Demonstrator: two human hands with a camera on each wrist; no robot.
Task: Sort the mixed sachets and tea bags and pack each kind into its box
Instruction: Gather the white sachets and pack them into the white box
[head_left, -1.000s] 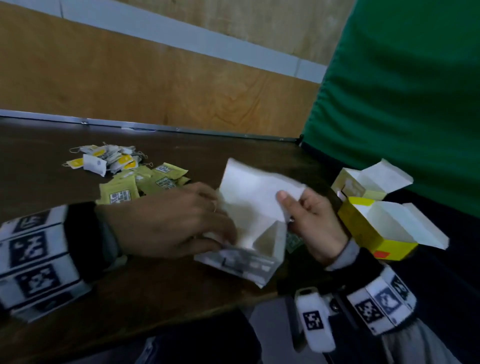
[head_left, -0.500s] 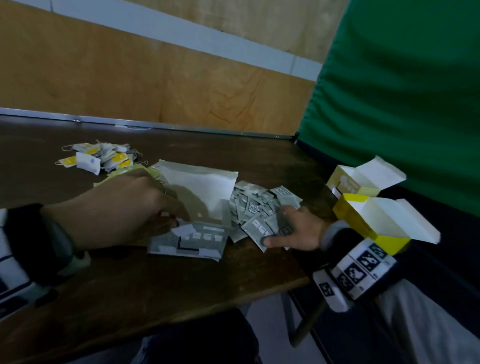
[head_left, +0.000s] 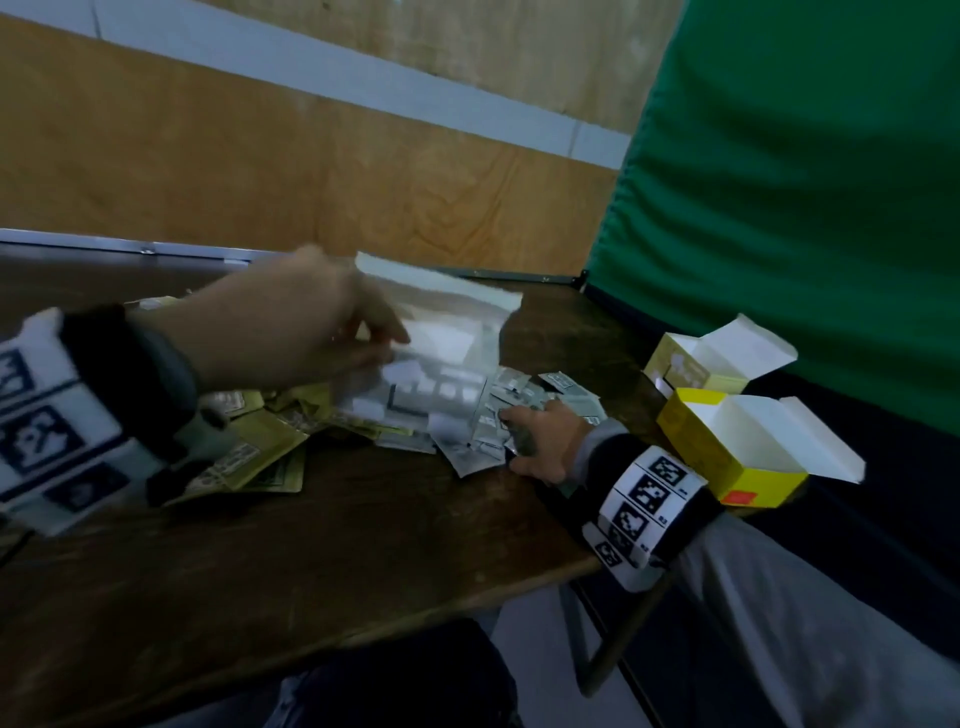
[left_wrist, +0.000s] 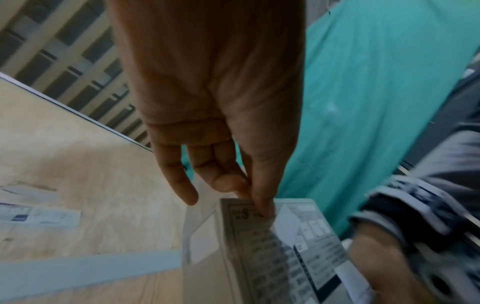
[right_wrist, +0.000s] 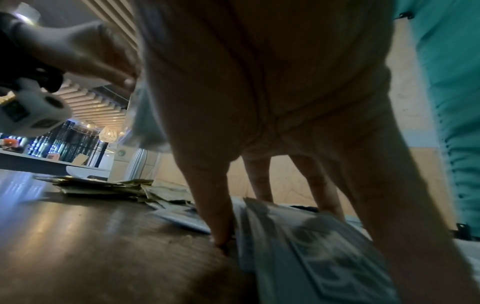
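Left hand (head_left: 291, 322) pinching grey printed cardboard box (head_left: 436, 364), lifted above dark wooden table (head_left: 322, 545). Right hand (head_left: 540, 436) clamped around stack of grey paper sachets (right_wrist: 306, 246), on table just right of box.

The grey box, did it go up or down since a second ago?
Up: the left hand lifted the grey box off the table. The right hand let the flap go and dropped onto the grey sachets. The yellow boxes stayed open.
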